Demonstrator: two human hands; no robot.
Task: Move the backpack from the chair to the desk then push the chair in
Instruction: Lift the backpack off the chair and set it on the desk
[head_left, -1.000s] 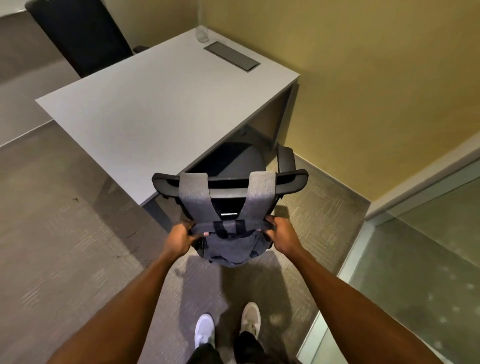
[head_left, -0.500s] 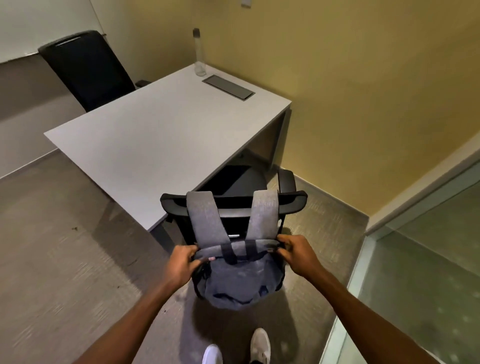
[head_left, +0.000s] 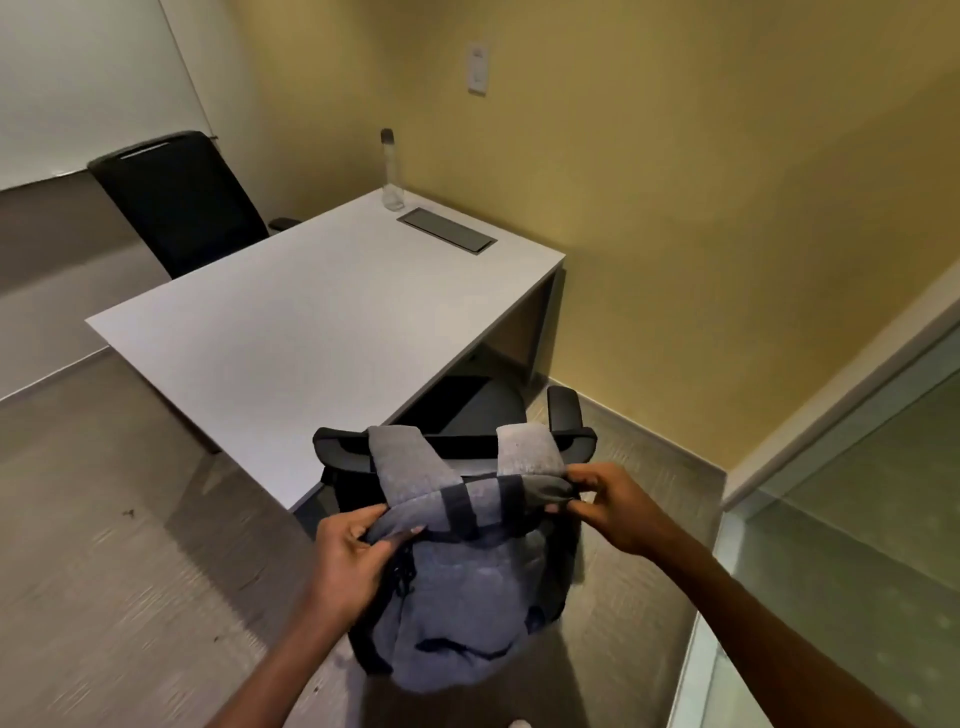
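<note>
Both hands, left hand (head_left: 347, 551) and right hand (head_left: 608, 501), gripped the backpack (head_left: 457, 587) top; its straps needed lifting clear of the chair (head_left: 457, 448) back toward the counter (head_left: 291, 332) at frame centre.

arms: bare, no sleeves | hands: no gloves, rings or watch | footwear: white shoe tip (head_left: 519, 723)

There were two chairs (head_left: 457, 452) (head_left: 176, 208), one desk (head_left: 311, 332), one backpack (head_left: 457, 587), one bottle (head_left: 392, 171), and two hands (head_left: 348, 561) (head_left: 613, 504) in frame.
</note>
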